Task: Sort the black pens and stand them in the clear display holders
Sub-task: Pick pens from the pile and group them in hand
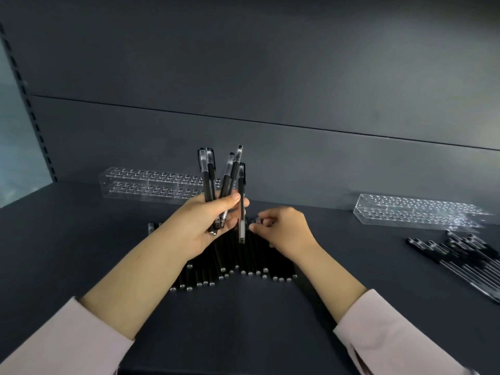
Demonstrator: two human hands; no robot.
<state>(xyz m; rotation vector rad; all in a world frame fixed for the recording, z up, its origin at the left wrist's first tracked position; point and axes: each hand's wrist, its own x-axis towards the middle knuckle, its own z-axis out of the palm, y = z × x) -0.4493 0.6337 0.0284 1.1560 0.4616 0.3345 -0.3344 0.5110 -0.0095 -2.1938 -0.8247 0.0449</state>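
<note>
Black pens are everywhere in the head view. The left grip (213, 215) is raised above the dark surface (81, 239) and holds a bundle of pens (209, 180), its thumb and fingers curled round their barrels. The bundle stands roughly upright and fans out a little at the top, capped ends up. One pen at its right edge hangs lower than the others.

Under both forearms a long row of pens (243, 266) lies flat on the surface, side by side, with the near ends forming an uneven line. The right grip (284, 228) is low over the far ends of this row with its fingers curled down. Whether they pinch a pen cannot be told.

Two clear holders sit near the back panel (243, 63). The left holder (151, 185) stands behind the raised bundle, and the right holder (414, 213) is well apart at the right. Both show rows of round holes. A loose pile of pens (460, 255) lies just in front of the right holder. Pale pink sleeves (62, 342) cover both forearms.
</note>
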